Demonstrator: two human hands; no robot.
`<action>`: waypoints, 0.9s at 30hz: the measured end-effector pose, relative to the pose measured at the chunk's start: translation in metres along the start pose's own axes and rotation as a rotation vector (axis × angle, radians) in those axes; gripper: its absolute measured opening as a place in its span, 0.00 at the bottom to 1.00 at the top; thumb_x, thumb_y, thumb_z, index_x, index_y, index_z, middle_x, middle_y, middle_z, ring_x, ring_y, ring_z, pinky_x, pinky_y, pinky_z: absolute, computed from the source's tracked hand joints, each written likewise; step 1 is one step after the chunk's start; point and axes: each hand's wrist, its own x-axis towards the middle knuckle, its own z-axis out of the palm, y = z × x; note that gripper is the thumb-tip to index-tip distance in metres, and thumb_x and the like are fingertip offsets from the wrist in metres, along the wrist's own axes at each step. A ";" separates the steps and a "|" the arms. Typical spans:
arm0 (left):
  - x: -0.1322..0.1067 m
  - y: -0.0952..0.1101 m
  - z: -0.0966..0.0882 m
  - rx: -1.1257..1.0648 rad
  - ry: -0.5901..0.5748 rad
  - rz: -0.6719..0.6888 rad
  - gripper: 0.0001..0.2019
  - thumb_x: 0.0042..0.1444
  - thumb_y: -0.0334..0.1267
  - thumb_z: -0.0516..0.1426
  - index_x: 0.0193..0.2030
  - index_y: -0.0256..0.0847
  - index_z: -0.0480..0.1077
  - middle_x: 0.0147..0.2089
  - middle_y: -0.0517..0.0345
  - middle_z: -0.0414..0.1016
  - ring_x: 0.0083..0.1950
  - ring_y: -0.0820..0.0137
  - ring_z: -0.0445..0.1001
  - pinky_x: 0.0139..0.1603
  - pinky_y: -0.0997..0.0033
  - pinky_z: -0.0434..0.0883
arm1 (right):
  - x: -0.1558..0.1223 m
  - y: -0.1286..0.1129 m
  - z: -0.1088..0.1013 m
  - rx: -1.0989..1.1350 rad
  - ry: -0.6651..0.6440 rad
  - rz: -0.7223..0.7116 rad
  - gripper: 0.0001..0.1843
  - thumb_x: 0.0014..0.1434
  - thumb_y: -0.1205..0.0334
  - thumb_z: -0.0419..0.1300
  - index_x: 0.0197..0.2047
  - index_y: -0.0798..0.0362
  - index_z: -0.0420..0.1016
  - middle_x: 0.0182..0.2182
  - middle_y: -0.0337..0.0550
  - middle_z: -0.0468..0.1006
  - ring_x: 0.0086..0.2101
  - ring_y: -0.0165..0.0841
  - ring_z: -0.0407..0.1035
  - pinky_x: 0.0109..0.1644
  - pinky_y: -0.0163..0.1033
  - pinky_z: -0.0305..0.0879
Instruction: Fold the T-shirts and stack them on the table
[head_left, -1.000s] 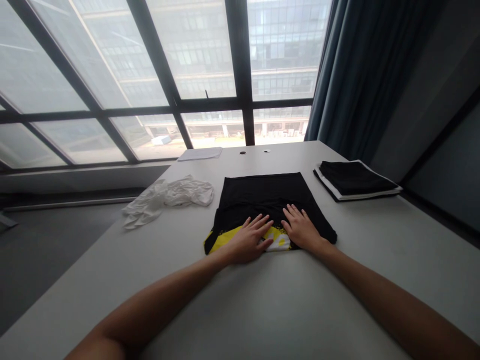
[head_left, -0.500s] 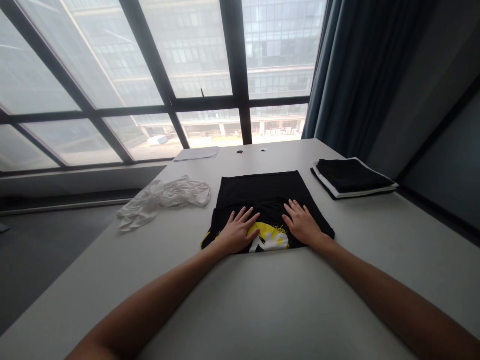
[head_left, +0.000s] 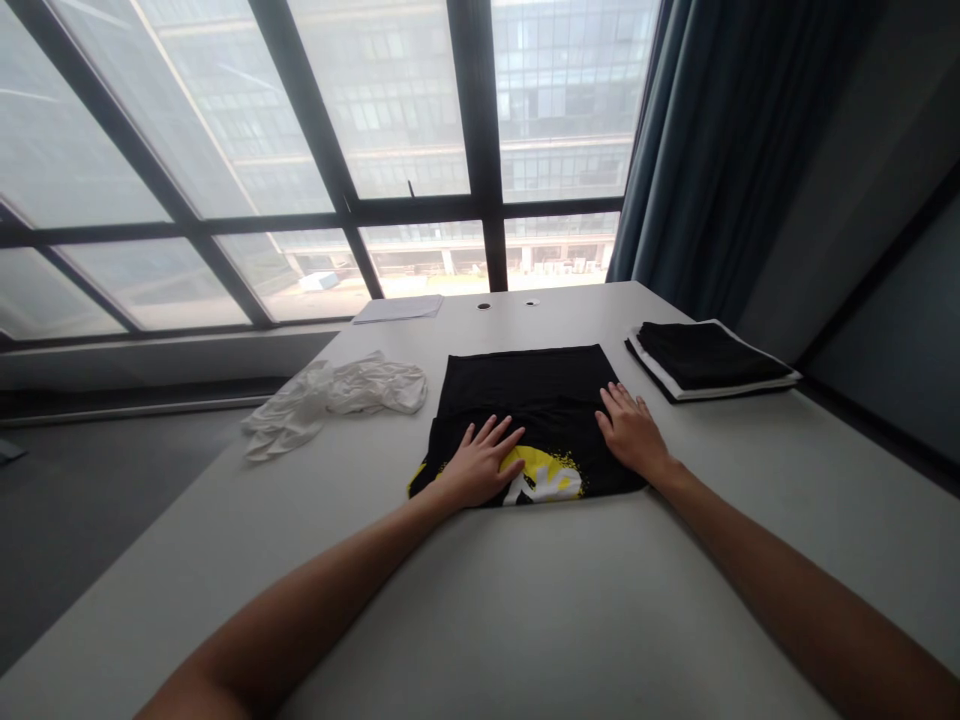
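Observation:
A black T-shirt [head_left: 525, 380] with a yellow and white print lies on the white table, its near part folded over the far part. My left hand [head_left: 484, 462] rests flat on the folded part, at the left of the print, fingers spread. On the right edge of the shirt lies my right hand [head_left: 631, 432], palm down with its fingers stretched out. Neither hand grips the cloth. Part of the print is hidden beneath my left hand.
A crumpled white garment [head_left: 337, 395] lies to the left on the table [head_left: 555, 610]. Folded black and white clothes [head_left: 709, 355] are stacked at the right. Sheets of paper [head_left: 397, 309] lie at the far edge, near the window. A dark blue curtain [head_left: 697, 150] hangs behind.
My right hand has slid to the right across the black T-shirt, from beside the print to the shirt's right edge. My left hand has stayed on the cloth.

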 end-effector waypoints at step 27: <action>-0.001 0.000 -0.001 0.000 0.007 -0.008 0.31 0.69 0.61 0.43 0.75 0.54 0.50 0.78 0.58 0.42 0.78 0.54 0.39 0.73 0.38 0.42 | -0.007 -0.015 -0.006 -0.151 -0.027 0.037 0.31 0.71 0.55 0.45 0.69 0.67 0.59 0.70 0.63 0.55 0.70 0.48 0.45 0.71 0.57 0.39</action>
